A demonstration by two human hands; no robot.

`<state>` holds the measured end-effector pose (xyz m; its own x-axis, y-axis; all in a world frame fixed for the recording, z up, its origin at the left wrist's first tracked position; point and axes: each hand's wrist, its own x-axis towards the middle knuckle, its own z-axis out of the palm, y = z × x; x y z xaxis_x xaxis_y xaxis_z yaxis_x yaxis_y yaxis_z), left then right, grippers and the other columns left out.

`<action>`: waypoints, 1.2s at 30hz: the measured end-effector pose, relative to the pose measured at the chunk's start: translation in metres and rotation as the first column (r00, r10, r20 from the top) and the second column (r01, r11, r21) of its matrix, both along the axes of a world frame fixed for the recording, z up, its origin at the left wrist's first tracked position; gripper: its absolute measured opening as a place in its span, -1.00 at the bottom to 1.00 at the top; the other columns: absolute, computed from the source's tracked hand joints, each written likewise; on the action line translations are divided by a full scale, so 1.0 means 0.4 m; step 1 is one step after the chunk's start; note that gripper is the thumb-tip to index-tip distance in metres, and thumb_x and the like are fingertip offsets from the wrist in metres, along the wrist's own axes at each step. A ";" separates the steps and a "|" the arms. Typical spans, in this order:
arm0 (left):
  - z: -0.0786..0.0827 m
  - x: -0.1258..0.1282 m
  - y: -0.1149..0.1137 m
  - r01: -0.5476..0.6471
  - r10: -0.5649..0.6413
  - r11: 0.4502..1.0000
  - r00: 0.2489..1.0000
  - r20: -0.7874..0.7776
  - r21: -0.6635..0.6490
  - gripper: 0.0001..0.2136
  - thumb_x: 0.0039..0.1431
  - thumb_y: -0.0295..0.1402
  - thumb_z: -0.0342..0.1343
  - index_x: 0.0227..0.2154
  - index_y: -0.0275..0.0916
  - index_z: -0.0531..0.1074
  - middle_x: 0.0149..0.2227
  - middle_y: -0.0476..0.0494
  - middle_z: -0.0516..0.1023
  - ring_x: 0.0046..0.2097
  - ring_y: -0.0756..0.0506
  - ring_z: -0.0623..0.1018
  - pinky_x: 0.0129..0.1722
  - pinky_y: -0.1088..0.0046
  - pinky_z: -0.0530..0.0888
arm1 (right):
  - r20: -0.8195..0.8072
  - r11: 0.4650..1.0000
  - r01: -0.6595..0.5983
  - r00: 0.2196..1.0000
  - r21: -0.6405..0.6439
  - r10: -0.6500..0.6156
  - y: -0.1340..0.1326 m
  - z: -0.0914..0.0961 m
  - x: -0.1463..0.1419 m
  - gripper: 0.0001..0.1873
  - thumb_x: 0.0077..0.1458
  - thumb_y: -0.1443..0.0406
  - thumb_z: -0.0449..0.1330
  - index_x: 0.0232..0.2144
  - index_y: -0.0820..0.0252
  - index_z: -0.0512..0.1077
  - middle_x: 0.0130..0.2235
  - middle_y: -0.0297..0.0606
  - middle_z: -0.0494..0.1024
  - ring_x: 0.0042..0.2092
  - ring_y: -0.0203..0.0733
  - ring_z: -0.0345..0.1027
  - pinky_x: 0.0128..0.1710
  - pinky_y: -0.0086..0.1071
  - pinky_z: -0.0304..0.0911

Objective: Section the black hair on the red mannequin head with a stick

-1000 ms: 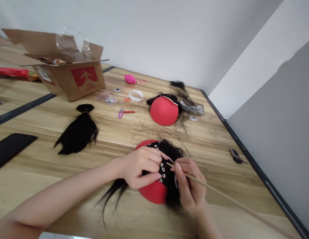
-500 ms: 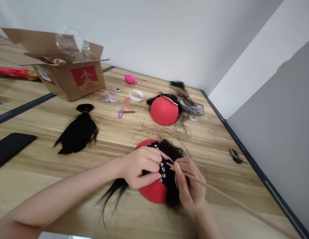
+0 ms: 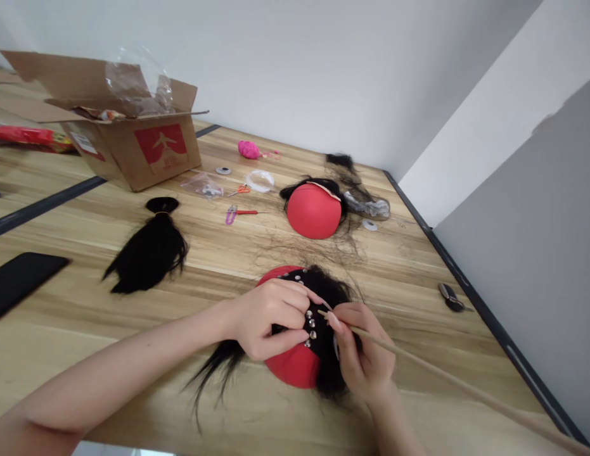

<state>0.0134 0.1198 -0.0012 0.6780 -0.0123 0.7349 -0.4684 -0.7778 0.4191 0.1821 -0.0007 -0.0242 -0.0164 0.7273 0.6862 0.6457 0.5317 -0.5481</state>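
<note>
Near the table's front lies a red dome with black hair over it and small silver gems in rows on a black band. My left hand bears down on the dome, index finger and thumb spread along the band, the others curled. Pinched in my right hand is a long thin wooden stick, its tip at the band beside the gems. Whatever sits at that tip is too small to make out. Part of a pale edge shows under my right hand.
A second red dome with black hair stands behind. Around it lie pink yarn, orange scissors, a white coil and a googly eye. Left are a hair bundle, a phone and an open carton.
My right hand and the stick have shifted very slightly, the thumb lying a little closer to the stick's tip. My left hand stays in place on the dome.
</note>
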 end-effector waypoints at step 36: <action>-0.002 -0.006 -0.002 -0.021 0.021 1.000 0.999 -0.045 0.000 -0.75 0.19 -0.48 -0.02 -0.59 -0.18 0.17 -0.61 -0.06 0.36 -0.46 -0.06 0.50 0.00 0.27 0.57 | -0.052 0.997 -0.076 0.996 0.019 0.077 -0.005 0.003 0.001 -0.76 0.20 0.55 0.06 -0.20 0.19 0.41 -0.28 -0.22 0.48 -0.27 -0.23 0.40 -0.30 -0.37 0.34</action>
<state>0.0110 0.1189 -0.0020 0.7107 0.0028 0.7035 -0.4326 -0.7868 0.4401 0.1824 -0.0029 -0.0231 -0.0351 0.7135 0.6998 0.5729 0.5881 -0.5708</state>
